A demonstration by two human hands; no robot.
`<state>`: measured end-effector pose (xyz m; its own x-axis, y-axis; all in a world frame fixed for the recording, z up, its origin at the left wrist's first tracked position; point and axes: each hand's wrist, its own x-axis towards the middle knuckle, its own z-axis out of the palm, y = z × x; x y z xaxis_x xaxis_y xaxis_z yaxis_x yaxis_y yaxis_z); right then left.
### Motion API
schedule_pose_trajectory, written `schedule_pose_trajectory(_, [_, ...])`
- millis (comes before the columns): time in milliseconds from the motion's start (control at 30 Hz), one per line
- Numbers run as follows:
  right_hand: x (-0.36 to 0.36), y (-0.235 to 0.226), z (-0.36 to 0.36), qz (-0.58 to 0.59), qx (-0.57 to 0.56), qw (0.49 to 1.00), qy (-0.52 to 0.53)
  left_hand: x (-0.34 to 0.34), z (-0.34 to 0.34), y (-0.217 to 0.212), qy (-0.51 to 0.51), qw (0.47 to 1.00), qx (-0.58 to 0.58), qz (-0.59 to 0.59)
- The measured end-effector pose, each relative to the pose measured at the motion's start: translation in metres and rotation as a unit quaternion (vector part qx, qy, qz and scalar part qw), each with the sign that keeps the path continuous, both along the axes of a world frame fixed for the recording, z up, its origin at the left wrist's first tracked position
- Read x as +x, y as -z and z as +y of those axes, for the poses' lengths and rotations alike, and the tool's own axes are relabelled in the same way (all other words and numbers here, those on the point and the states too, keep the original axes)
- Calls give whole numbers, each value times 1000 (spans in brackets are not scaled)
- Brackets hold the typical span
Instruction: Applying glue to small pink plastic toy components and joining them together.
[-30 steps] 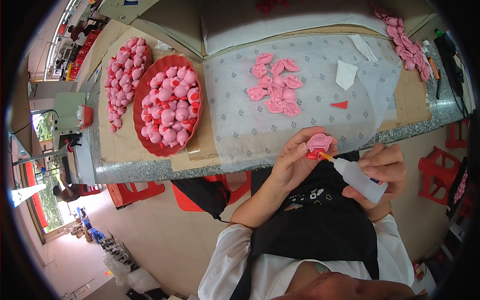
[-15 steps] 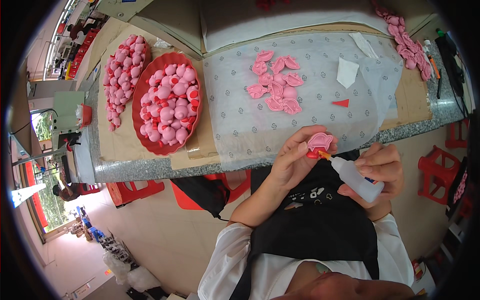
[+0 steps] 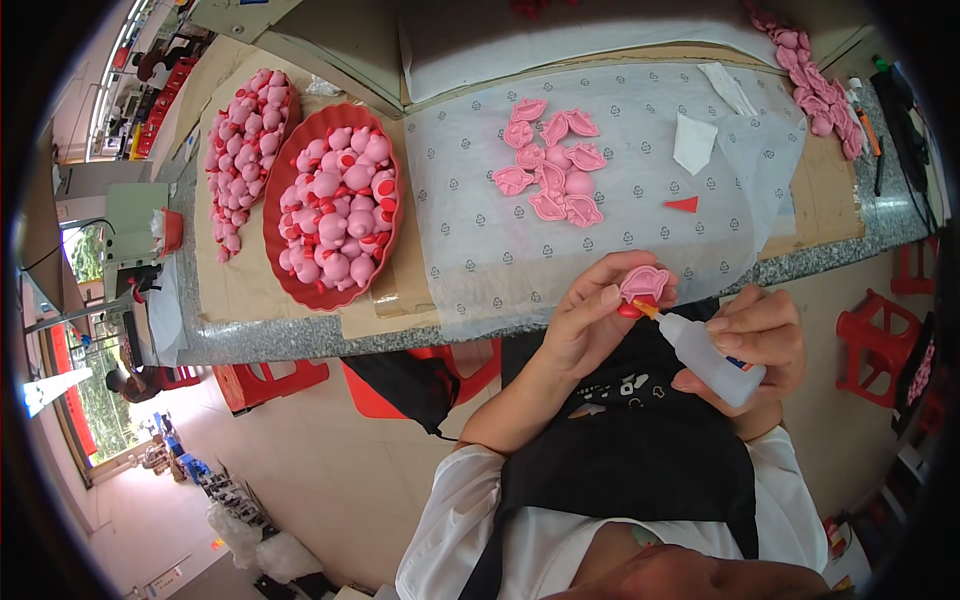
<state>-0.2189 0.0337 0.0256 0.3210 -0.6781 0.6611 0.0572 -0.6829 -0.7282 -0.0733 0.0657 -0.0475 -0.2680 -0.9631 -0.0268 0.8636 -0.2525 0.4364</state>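
Note:
Between the fingers of my left hand [image 3: 588, 318] is a small pink moulded piece [image 3: 645, 281] with a raised rim and a red part at its lower side. My right hand [image 3: 762, 340] grips a translucent white squeeze bottle [image 3: 708, 362], tilted with its orange-yellow nozzle tip against the red part. Both hands are just off the table's near edge. Past them, several loose pink moulded pieces [image 3: 550, 178] lie grouped on a white printed sheet [image 3: 470, 255]. A small red pointed scrap [image 3: 682, 205] rests on the sheet to the right.
A red scalloped bowl [image 3: 276, 255] full of pink-and-red figures stands at left, beside another heap of figures [image 3: 245, 140]. More pink pieces [image 3: 815, 95] are piled at far right, near an orange-handled tool [image 3: 868, 132]. White paper scraps [image 3: 694, 143] lie on the sheet. Red stools [image 3: 880, 345] stand below.
The pink piece has turned slightly in my left fingers. The bottle has shifted a little to the left, its tip still at the red part.

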Motion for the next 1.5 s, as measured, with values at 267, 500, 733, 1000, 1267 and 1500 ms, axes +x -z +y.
schedule_pose_trajectory(267, [-1, -1, 0, 9, -6, 1000, 11, 1, 0, 0, 7, 1000, -2, -6])
schedule_pose_trajectory(500, [-4, -2, 1, 20, -20, 999, 28, 0, 0, 0, 6, 1000, -10, -22])
schedule_pose_trajectory(733, [-5, 1, 0, 7, -22, 999, 40, 2, 1, 4, 5, 1000, -11, -10])
schedule_pose_trajectory(1000, [-4, 0, 0, 6, -19, 999, 39, 1, 0, 3, 6, 1000, -18, -20])
schedule_pose_trajectory(1267, [-4, -1, 0, 5, -16, 1000, 24, 0, 1, 3, 9, 1000, -6, -11])
schedule_pose_trajectory(1500, [-8, 3, -2, 15, -30, 999, 41, 0, 1, 5, 4, 1000, -16, -19])
